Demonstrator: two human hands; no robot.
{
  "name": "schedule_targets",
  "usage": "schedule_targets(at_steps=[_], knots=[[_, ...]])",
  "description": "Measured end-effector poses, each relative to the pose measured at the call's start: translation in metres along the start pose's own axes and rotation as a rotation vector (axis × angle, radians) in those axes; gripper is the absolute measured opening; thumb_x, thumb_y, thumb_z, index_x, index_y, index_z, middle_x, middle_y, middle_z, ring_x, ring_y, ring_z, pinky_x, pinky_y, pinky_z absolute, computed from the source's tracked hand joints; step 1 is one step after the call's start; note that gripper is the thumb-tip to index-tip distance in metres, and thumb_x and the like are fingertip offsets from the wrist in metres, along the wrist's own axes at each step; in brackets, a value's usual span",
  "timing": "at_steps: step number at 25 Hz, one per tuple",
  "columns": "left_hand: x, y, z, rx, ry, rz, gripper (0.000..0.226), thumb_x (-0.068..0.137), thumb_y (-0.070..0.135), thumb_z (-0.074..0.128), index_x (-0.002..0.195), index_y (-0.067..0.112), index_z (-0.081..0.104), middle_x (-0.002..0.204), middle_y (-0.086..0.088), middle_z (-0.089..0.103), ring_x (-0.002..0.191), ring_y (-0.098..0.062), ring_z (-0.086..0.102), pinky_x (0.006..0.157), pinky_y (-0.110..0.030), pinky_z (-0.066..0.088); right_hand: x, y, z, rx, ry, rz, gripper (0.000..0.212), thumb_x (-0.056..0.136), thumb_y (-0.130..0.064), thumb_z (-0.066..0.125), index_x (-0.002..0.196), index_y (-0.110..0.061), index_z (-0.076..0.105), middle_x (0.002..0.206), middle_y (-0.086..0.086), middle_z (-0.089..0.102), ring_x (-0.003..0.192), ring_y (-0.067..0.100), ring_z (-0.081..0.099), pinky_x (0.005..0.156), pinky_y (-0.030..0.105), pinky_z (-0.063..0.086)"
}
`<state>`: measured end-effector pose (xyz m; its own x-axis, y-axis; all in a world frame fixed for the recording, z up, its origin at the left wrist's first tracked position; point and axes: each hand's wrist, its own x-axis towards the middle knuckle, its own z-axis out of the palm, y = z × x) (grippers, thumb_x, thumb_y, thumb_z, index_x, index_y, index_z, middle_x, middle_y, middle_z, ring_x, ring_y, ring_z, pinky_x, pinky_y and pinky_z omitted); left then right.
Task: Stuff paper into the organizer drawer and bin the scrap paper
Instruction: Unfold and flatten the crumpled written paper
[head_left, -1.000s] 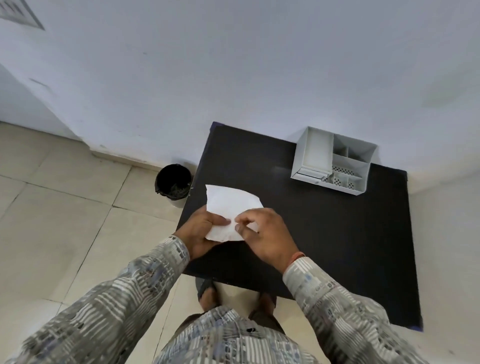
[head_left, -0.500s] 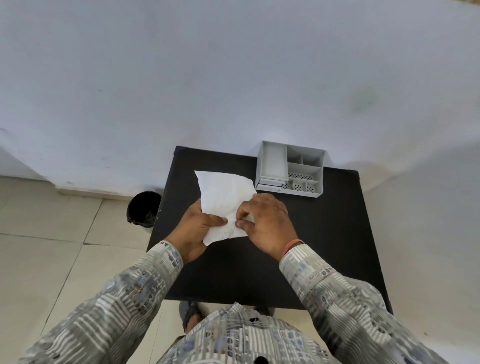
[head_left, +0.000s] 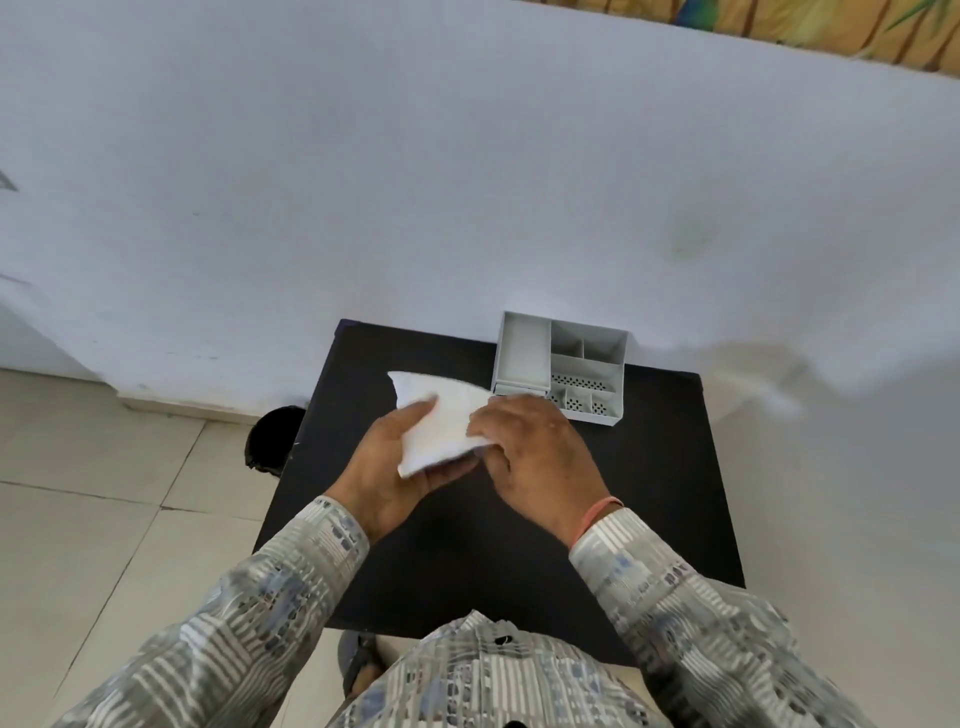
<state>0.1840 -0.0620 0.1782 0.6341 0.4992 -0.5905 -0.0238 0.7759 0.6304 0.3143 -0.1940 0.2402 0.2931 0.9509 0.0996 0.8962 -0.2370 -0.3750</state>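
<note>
Both hands, my left hand (head_left: 395, 467) beneath and right hand (head_left: 535, 447) on top, grip the folded white paper sheet (head_left: 441, 421) at frame centre above the black square table (head_left: 649, 493), near the grey plastic compartmented organizer (head_left: 563, 364), black round bin (head_left: 272, 439) at left.

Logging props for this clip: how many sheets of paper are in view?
1: the paper is held between left hand and right hand above the table. Hidden layers possible.

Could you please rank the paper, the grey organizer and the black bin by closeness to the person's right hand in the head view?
From the right hand:
1. Paper, touching it, on its left.
2. Grey organizer, just beyond, at the table's back.
3. Black bin, on the floor, far left.
</note>
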Motion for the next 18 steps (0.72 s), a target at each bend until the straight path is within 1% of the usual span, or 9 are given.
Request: schedule_targets(at_steps=[2, 3, 5, 6, 9, 12, 14, 16, 18], knots=[[-0.003, -0.001, -0.004, -0.098, 0.052, -0.002, 0.079, 0.095, 0.071, 0.058, 0.144, 0.010, 0.064, 0.142, -0.021, 0.070, 0.134, -0.042, 0.064, 0.113, -0.068, 0.046, 0.000, 0.001, -0.011, 0.399, 0.212, 0.170, 0.012, 0.096, -0.021, 0.071, 0.106, -0.019, 0.076, 0.101, 0.000, 0.077, 0.094, 0.012, 0.070, 0.088, 0.027, 0.056], [-0.004, -0.001, -0.008, -0.137, 0.036, -0.023, 0.090, 0.090, 0.080, 0.056, 0.146, 0.010, 0.063, 0.146, -0.020, 0.067, 0.137, -0.043, 0.062, 0.117, -0.069, 0.041, -0.001, 0.002, -0.018, 0.741, 0.246, 0.309, 0.008, 0.097, -0.019, 0.071, 0.103, -0.016, 0.075, 0.097, 0.005, 0.078, 0.089, 0.014, 0.072, 0.082, 0.027, 0.057], [-0.016, -0.006, -0.007, -0.170, -0.132, -0.059, 0.083, 0.096, 0.072, 0.058, 0.153, 0.012, 0.057, 0.154, -0.022, 0.061, 0.144, -0.045, 0.056, 0.123, -0.068, 0.035, -0.003, 0.012, -0.026, 1.362, 0.204, 0.549, 0.012, 0.098, -0.013, 0.070, 0.107, -0.006, 0.074, 0.107, 0.017, 0.079, 0.098, 0.027, 0.076, 0.089, 0.044, 0.061], [-0.023, -0.008, -0.004, -0.120, -0.180, -0.043, 0.067, 0.103, 0.055, 0.060, 0.154, 0.013, 0.056, 0.155, -0.022, 0.061, 0.143, -0.045, 0.057, 0.122, -0.066, 0.038, -0.006, 0.022, -0.026, 1.450, 0.174, 0.629, 0.015, 0.098, -0.011, 0.070, 0.110, -0.003, 0.074, 0.111, 0.018, 0.080, 0.104, 0.034, 0.077, 0.095, 0.051, 0.061], [-0.031, -0.005, 0.002, 0.161, -0.069, 0.134, 0.045, 0.097, 0.012, 0.071, 0.142, 0.013, 0.065, 0.136, -0.019, 0.075, 0.122, -0.041, 0.073, 0.102, -0.063, 0.057, -0.018, 0.044, -0.024, 1.144, 0.123, 0.684, 0.013, 0.092, -0.014, 0.077, 0.101, -0.005, 0.075, 0.106, 0.014, 0.081, 0.102, 0.036, 0.077, 0.094, 0.058, 0.061], [-0.040, 0.010, 0.001, 0.295, 0.059, 0.238, 0.042, 0.094, 0.006, 0.076, 0.134, 0.015, 0.069, 0.123, -0.015, 0.081, 0.111, -0.039, 0.078, 0.095, -0.061, 0.062, -0.029, 0.060, -0.026, 1.137, 0.172, 0.613, 0.013, 0.093, -0.011, 0.077, 0.096, 0.000, 0.070, 0.106, 0.015, 0.080, 0.103, 0.030, 0.078, 0.091, 0.050, 0.064], [-0.046, 0.020, -0.001, 0.348, 0.058, 0.254, 0.041, 0.094, 0.008, 0.076, 0.134, 0.015, 0.069, 0.122, -0.014, 0.081, 0.110, -0.038, 0.079, 0.091, -0.057, 0.064, -0.035, 0.068, -0.030, 1.430, 0.121, 0.598, 0.011, 0.098, -0.012, 0.070, 0.103, -0.002, 0.072, 0.109, 0.015, 0.080, 0.102, 0.031, 0.077, 0.090, 0.045, 0.065], [-0.050, 0.029, 0.000, 0.413, 0.009, 0.241, 0.041, 0.092, 0.007, 0.076, 0.133, 0.013, 0.070, 0.121, -0.015, 0.082, 0.108, -0.037, 0.080, 0.084, -0.050, 0.066, -0.035, 0.073, -0.029, 1.976, -0.009, 0.704, 0.021, 0.103, -0.021, 0.060, 0.105, -0.008, 0.076, 0.102, 0.013, 0.077, 0.091, 0.027, 0.075, 0.078, 0.040, 0.065], [-0.052, 0.040, -0.001, 0.467, -0.052, 0.203, 0.044, 0.089, 0.007, 0.078, 0.132, 0.010, 0.071, 0.123, -0.018, 0.081, 0.110, -0.039, 0.079, 0.089, -0.052, 0.065, -0.036, 0.070, -0.017, 2.085, -0.109, 0.781, 0.028, 0.104, -0.021, 0.056, 0.106, -0.008, 0.081, 0.091, 0.009, 0.071, 0.080, 0.022, 0.070, 0.070, 0.036, 0.063]])
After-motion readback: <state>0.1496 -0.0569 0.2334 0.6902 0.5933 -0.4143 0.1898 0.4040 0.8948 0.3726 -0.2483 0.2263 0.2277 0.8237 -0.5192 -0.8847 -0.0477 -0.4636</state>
